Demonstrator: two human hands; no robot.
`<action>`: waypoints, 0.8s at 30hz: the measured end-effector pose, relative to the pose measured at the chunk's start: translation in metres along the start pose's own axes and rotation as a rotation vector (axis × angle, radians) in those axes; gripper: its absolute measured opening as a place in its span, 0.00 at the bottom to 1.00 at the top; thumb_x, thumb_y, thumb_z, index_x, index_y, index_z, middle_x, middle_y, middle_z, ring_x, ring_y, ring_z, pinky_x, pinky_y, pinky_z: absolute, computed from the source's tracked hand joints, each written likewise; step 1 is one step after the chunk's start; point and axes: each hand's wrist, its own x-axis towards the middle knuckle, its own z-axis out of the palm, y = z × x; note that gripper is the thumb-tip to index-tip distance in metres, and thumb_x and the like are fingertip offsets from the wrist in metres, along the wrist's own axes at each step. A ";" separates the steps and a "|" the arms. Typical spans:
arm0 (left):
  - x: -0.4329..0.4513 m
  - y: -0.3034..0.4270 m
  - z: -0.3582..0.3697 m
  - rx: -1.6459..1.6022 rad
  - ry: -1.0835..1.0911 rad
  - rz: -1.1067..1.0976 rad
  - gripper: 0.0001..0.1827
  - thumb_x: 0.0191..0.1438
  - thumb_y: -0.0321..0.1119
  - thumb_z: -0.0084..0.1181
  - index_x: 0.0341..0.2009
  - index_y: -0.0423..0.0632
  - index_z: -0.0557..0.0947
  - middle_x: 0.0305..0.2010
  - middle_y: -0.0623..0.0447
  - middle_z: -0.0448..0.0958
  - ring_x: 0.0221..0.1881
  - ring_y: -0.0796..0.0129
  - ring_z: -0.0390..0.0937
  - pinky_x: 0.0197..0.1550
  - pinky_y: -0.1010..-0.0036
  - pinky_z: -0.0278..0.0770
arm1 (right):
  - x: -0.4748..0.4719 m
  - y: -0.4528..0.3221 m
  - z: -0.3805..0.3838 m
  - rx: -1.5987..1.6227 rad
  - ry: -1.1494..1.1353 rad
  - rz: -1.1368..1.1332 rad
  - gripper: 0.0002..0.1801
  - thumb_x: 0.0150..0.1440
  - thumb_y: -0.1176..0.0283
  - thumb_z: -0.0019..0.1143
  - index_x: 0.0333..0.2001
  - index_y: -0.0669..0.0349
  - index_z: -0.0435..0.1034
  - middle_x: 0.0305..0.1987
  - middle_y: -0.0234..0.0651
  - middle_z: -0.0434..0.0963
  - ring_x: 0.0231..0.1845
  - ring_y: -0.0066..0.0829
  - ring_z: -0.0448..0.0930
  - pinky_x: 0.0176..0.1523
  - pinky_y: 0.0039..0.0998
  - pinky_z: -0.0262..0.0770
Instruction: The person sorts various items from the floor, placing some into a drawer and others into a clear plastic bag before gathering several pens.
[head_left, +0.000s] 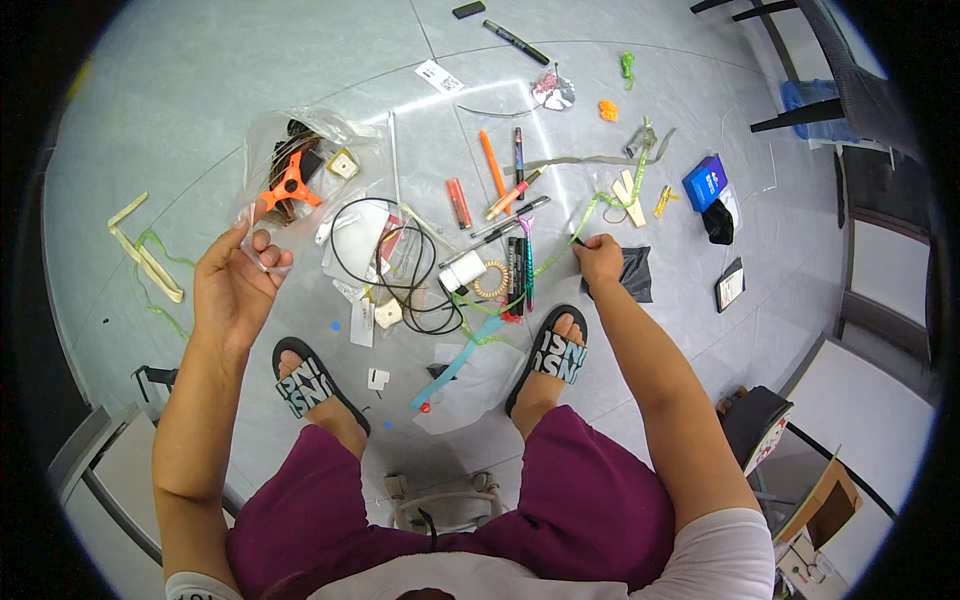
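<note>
My left hand (241, 274) grips the rim of a clear plastic bag (356, 131). Inside the bag lie an orange three-armed plastic piece (291, 186), a small whitish block (343, 164) and dark items that I cannot make out. On the other side, my right hand (601, 261) is low over the floor, its fingers pinched at a small dark item (577, 241), mostly hidden. A green ribbon (559, 257) passes close by those fingertips. Partly under the right wrist is a black plastic sheet (638, 275).
Between the hands lie a coiled black cable (332, 259), a white bottle (463, 271), black markers (516, 274), an orange pen (495, 172) and a coiled hair tie (491, 280). A blue box (705, 184) sits far right. My sandaled feet flank a blue strip (454, 367).
</note>
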 end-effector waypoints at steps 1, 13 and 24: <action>0.000 0.000 -0.001 0.001 -0.008 -0.007 0.22 0.55 0.38 0.48 0.52 0.41 0.69 0.23 0.61 0.66 0.24 0.74 0.65 0.36 0.76 0.68 | 0.001 0.000 -0.002 0.022 -0.001 0.011 0.15 0.38 0.68 0.67 0.28 0.63 0.71 0.25 0.39 0.77 0.27 0.34 0.78 0.35 0.31 0.73; -0.005 0.004 -0.010 -0.013 0.030 0.014 0.21 0.55 0.38 0.48 0.51 0.42 0.69 0.23 0.61 0.65 0.24 0.74 0.66 0.34 0.76 0.68 | -0.072 -0.096 -0.059 0.379 0.257 -1.115 0.12 0.37 0.87 0.59 0.24 0.61 0.66 0.39 0.40 0.77 0.37 0.37 0.76 0.37 0.28 0.73; -0.008 0.010 -0.027 -0.050 0.024 0.006 0.20 0.55 0.37 0.47 0.51 0.42 0.68 0.23 0.59 0.66 0.24 0.72 0.65 0.36 0.74 0.67 | -0.080 -0.099 -0.011 0.507 -0.380 -0.438 0.11 0.48 0.80 0.58 0.38 0.67 0.74 0.28 0.31 0.78 0.28 0.17 0.74 0.34 0.19 0.71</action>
